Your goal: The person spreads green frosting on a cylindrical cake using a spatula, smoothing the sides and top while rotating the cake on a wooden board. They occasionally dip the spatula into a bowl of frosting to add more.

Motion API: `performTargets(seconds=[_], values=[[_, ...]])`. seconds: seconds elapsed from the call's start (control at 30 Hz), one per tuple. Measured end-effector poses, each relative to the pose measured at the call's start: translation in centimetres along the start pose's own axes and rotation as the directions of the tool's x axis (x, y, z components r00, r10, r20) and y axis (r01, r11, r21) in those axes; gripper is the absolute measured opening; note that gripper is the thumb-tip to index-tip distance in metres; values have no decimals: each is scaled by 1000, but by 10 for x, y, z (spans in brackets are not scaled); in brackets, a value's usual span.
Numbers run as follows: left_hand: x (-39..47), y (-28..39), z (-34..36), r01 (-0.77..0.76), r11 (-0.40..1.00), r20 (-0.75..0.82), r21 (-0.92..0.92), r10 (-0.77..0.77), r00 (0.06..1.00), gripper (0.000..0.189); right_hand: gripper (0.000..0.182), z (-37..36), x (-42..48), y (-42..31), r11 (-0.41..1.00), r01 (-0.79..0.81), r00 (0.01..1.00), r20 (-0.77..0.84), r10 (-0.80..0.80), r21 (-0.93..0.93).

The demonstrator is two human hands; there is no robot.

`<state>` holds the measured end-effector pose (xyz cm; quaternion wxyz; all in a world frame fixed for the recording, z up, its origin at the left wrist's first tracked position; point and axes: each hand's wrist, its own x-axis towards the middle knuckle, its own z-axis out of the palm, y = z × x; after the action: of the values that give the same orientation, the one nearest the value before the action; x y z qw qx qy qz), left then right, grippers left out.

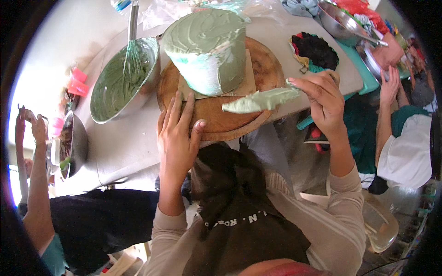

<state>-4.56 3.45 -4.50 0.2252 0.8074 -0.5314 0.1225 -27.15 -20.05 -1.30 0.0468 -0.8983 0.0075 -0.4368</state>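
A tall round cake [203,51] coated in pale green frosting stands before me, with whiter streaks low on its near side. Under it is a square cake board [250,77], lying on a round wooden board [224,120]. My left hand [176,138] rests its spread fingers on the near left of the wooden board, fingertips at the square board's edge. Between the fingers of my right hand [326,100] is a spatula [260,100], its blade thickly covered in green frosting. The blade is held over the right front of the wooden board, apart from the cake; its handle is mostly hidden.
Left of the cake, a metal bowl [107,93] holds green frosting and a wire whisk [133,55]. A dark crumpled cloth [316,51] lies to the right. Other people's hands [390,84] and arms [36,138] appear at both sides. Another metal bowl [336,24] stands back right.
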Motion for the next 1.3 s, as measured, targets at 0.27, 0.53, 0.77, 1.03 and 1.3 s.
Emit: performTargets(seconds=[0.27,0.53,0.77,1.03,1.3], values=[[2,0,2,7,1000,-22,3,-7,1000,55,26,17,36,43,1000,26,989,145,-26,3],[2,-2,-2,12,1000,13,1,-12,1000,57,15,29,59,48,997,65,989,129,-68,32],[2,-2,-3,11,1000,26,13,-12,1000,56,19,9,38,54,994,-56,997,52,62,-95],[3,-2,-3,7,1000,52,28,-9,999,56,20,4,15,70,995,-92,983,164,87,24],[7,0,-5,29,999,102,23,-31,994,57,30,21,45,97,966,-116,993,53,107,232]])
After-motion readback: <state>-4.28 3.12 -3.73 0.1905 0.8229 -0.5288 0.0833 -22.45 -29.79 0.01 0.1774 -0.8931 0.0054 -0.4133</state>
